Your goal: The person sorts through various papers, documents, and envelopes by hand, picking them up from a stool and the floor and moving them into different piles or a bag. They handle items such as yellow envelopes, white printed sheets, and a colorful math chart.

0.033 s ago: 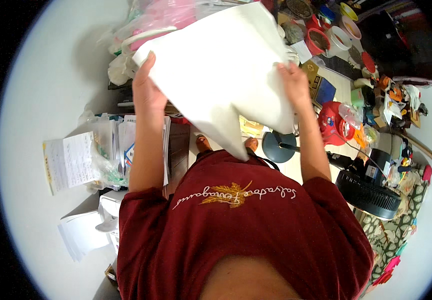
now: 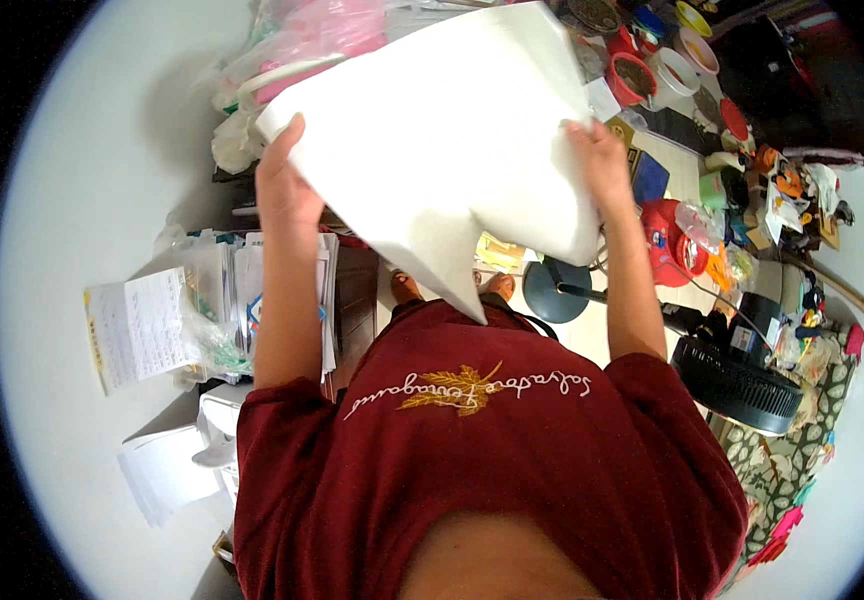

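Note:
I hold a large white sheet-like thing (image 2: 442, 130), maybe a bag or folded cloth, spread out in front of my chest. My left hand (image 2: 287, 185) grips its left edge with the fingers behind it. My right hand (image 2: 600, 160) grips its right edge near the lower corner. One pointed corner of the sheet hangs down toward my dark red shirt (image 2: 472, 470). My bare feet (image 2: 407, 288) show on the floor below the sheet.
A stack of papers and plastic sleeves (image 2: 212, 300) lies at the left. Pink plastic bags (image 2: 322, 35) pile up behind the sheet. At the right stand a round dark stand base (image 2: 557, 290), a red container (image 2: 667, 240), a black fan (image 2: 737, 385) and several bowls (image 2: 632, 75).

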Demonstrator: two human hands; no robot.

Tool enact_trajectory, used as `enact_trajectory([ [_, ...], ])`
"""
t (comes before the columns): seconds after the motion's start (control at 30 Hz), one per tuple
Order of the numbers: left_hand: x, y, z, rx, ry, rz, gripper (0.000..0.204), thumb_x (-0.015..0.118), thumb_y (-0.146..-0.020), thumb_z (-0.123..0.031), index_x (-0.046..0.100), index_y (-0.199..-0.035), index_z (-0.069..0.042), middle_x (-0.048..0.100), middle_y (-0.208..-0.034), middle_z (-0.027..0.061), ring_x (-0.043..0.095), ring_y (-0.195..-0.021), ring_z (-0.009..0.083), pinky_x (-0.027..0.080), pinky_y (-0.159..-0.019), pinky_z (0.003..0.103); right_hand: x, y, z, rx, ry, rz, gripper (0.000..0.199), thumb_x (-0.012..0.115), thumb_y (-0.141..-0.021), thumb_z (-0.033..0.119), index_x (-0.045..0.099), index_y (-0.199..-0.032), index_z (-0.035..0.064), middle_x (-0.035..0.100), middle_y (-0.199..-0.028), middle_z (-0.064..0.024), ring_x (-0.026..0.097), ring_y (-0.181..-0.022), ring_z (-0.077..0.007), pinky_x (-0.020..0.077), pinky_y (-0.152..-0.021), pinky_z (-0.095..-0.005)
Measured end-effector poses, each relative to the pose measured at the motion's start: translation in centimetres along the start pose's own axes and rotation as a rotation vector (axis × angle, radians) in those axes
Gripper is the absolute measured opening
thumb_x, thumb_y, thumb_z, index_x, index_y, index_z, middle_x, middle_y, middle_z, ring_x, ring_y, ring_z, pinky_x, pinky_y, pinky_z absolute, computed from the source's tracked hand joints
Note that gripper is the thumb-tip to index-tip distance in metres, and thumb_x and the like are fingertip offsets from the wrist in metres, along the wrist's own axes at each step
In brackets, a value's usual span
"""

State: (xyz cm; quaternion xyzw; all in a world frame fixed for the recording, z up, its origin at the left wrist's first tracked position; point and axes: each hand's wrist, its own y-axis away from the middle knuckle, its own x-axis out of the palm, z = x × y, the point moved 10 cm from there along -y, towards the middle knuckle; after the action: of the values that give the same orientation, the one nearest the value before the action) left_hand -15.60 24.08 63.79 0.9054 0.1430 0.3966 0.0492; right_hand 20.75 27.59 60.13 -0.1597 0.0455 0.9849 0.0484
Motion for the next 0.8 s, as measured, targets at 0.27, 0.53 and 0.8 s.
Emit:
enact_trajectory([
  [0.27,-5.6,-4.8,-1.6,0.07,-0.504,0.082,0.041,0.064,-0.074,-0.004,0.048,-0.111,0.004,0.056,-0.104,0.0122,0.057,-0.092,0.0195,0.047,-0.079,0.031,-9.3,-0.7,0.7,0.09,-0.131,-0.058,0.024,0.056,-0.085,0.02,0.058,-0.1,0.0009,0.062,-0.081,-0.0033,0.055,-0.064,-0.0071,0.0441,-0.058,-0.0206],
  [0.53,-5.6,-7.2,2.1,-0.076,-0.586,0.228,0.04,0.066,-0.073,-0.006,0.05,-0.109,0.005,0.059,-0.098,0.0117,0.058,-0.086,0.0187,0.047,-0.075,0.029,-12.7,-0.7,4.3,0.058,0.088,-0.08,0.028,0.058,-0.084,0.025,0.06,-0.097,-0.0001,0.062,-0.075,-0.003,0.053,-0.057,-0.0066,0.0421,-0.054,-0.0197],
  [0.8,-7.8,-6.8,6.9,-0.207,-0.193,0.219,0.036,0.065,-0.071,-0.006,0.054,-0.103,0.004,0.06,-0.095,0.0114,0.059,-0.083,0.0205,0.048,-0.076,0.032,-15.0,-1.9,5.5,0.013,0.201,-0.104,0.031,0.056,-0.084,0.026,0.058,-0.097,-0.0018,0.061,-0.08,-0.0068,0.054,-0.064,-0.0103,0.0419,-0.06,-0.0232],
])
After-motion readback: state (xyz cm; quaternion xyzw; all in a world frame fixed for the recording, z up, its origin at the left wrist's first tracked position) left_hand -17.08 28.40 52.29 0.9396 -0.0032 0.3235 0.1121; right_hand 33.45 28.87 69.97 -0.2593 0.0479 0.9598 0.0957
